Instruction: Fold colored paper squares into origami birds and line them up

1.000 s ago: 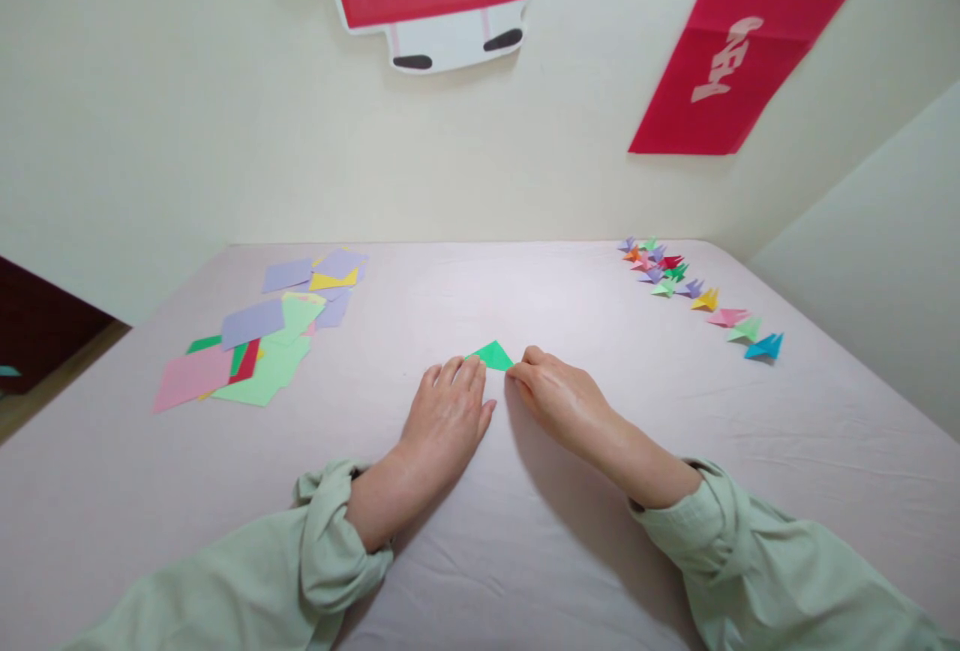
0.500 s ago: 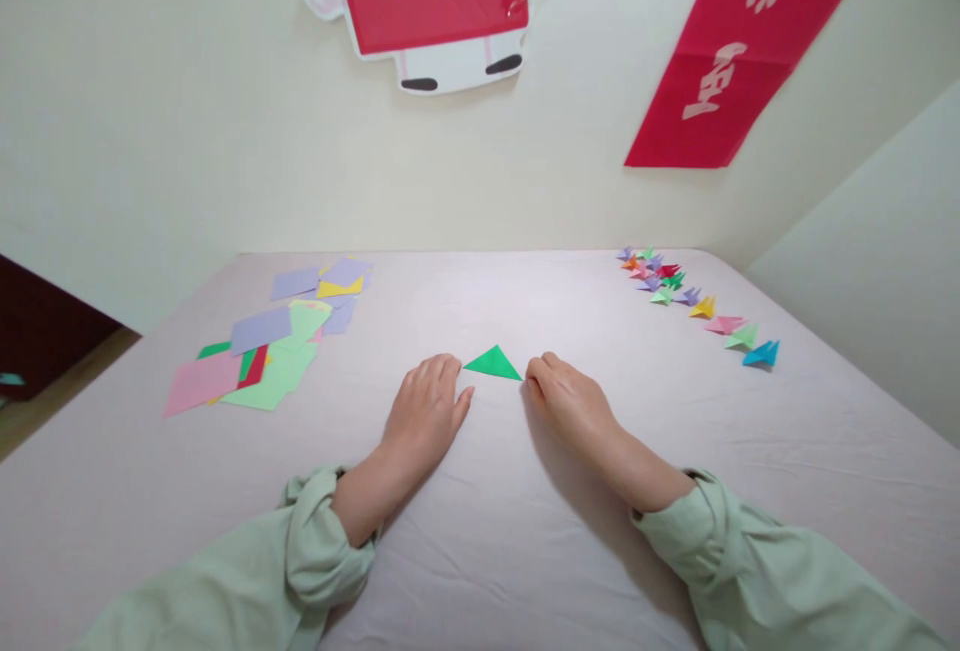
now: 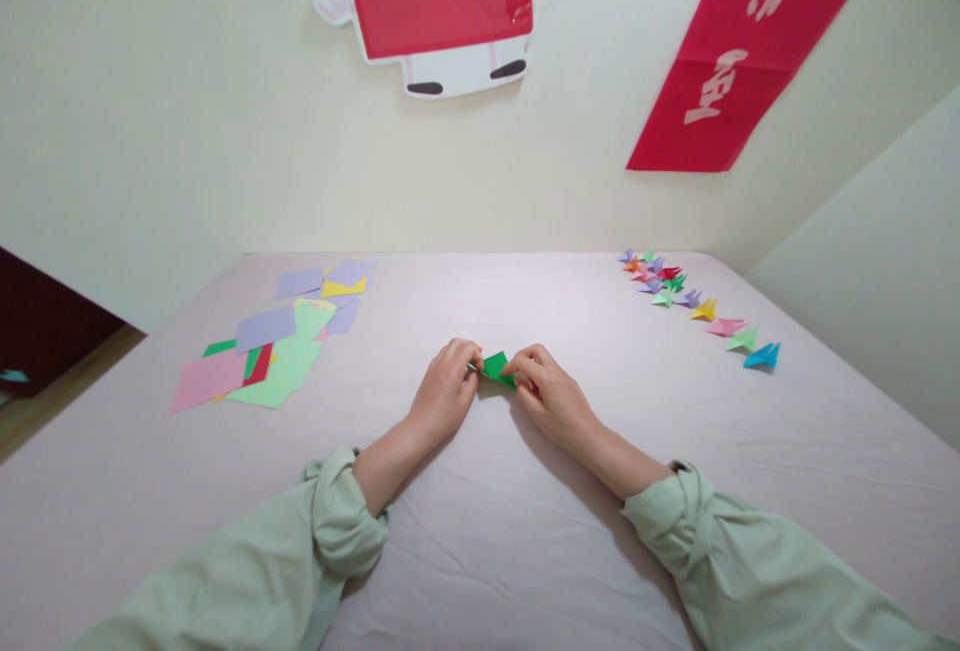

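A small piece of green origami paper (image 3: 496,366), folded into a triangle, is held between my two hands near the middle of the table. My left hand (image 3: 449,381) pinches its left corner between thumb and fingers. On the other side, my right hand (image 3: 551,393) has thumb and fingers closed on the paper's right part. The fingers cover both ends of the paper, so only its middle shows.
Loose coloured paper sheets (image 3: 281,371) lie overlapping at the left. A slanting row of small folded paper figures (image 3: 705,309) runs along the right, the nearest a blue figure (image 3: 763,356). Behind the pale cloth-covered table (image 3: 480,551) rises a wall (image 3: 450,181).
My left hand has moved right from beside the triangle and now pinches its left corner. My right hand has shifted slightly inward over the paper, hiding more of it. The view has shifted slightly.
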`<action>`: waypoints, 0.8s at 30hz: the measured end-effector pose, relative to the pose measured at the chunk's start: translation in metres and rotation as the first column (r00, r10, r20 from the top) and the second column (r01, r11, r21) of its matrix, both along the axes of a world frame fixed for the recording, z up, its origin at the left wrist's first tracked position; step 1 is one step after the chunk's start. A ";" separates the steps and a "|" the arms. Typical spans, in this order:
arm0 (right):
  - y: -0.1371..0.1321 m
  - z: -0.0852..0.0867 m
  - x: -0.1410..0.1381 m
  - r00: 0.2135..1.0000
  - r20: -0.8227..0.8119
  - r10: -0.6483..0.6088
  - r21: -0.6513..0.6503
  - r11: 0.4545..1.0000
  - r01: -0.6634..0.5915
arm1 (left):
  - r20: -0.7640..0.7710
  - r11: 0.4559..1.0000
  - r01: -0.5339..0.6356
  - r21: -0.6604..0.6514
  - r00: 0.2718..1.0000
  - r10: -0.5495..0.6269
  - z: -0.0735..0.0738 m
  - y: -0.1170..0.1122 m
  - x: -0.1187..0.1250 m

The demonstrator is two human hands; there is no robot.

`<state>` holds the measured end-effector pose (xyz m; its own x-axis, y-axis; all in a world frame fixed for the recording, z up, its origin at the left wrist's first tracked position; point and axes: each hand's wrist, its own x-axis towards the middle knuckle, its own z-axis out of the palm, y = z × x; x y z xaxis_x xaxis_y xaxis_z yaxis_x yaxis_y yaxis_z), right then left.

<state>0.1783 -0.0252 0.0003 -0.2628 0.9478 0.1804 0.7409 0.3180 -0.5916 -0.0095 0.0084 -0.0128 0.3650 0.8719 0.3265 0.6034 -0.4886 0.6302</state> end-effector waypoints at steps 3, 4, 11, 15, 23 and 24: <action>0.001 -0.003 0.001 0.996 -0.085 0.006 -0.009 1.000 -0.007 | 0.097 0.999 0.041 -0.012 0.994 -0.040 0.001 -0.001 0.000; 0.002 -0.004 0.001 0.994 -0.105 0.008 -0.006 1.000 -0.008 | 0.120 0.999 0.049 -0.018 0.992 -0.046 0.002 -0.002 0.001; 0.005 -0.002 0.002 0.981 -0.190 0.039 0.020 0.999 -0.036 | 0.183 0.997 0.057 -0.045 0.982 -0.048 0.005 -0.005 0.001; 0.003 0.003 0.001 0.968 -0.250 0.018 0.052 0.999 -0.005 | 0.252 0.994 -0.011 -0.111 0.967 0.039 0.007 -0.004 0.002; 0.002 0.001 0.001 0.941 -0.330 0.081 0.071 0.996 -0.061 | 0.384 0.946 0.023 -0.323 0.917 0.109 0.007 -0.005 0.007; 0.002 0.001 0.001 0.939 -0.334 0.083 0.064 0.996 -0.065 | 0.385 0.946 0.027 -0.323 0.917 0.106 0.006 -0.005 0.006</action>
<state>0.1790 -0.0229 0.0010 -0.2476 0.9150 0.3185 0.4745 0.4011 -0.7835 -0.0032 0.0030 -0.0068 0.2279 0.9634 0.1408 0.2896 -0.2051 0.9349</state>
